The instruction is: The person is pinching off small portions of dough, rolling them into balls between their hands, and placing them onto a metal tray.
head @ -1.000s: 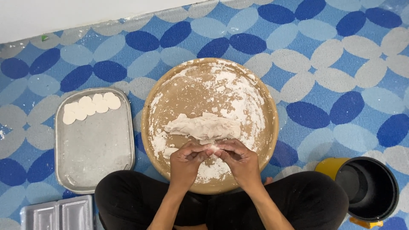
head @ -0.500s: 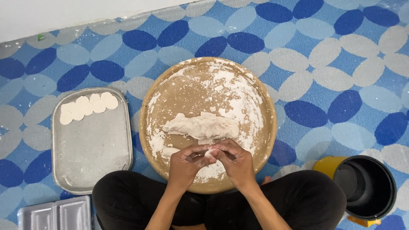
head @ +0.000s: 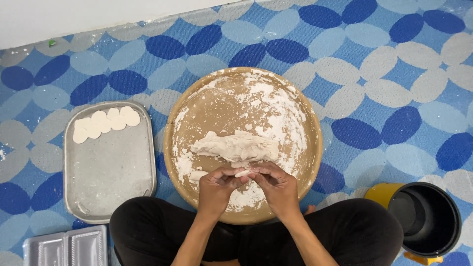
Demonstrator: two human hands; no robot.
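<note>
small dough piece (head: 242, 173) pinched between left hand (head: 217, 187), right hand (head: 277, 184) fingertips

A: Floor mat (head: 384, 74) is being recorded as blue, patterned with dark-blue and grey ovals. Round tray (head: 315, 123) is being logged as tan, dusted white.

B: Dough (head: 236, 147) is being noted as off-white; flat tray (head: 111, 172) as silver-grey; pot (head: 423, 216) as yellow outside, black inside; trousers (head: 364, 231) as black.

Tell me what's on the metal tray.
Five pale round dough discs overlap in a row along the far edge of the rectangular metal tray; the rest shows only floury metal. Nothing hides it.
</note>
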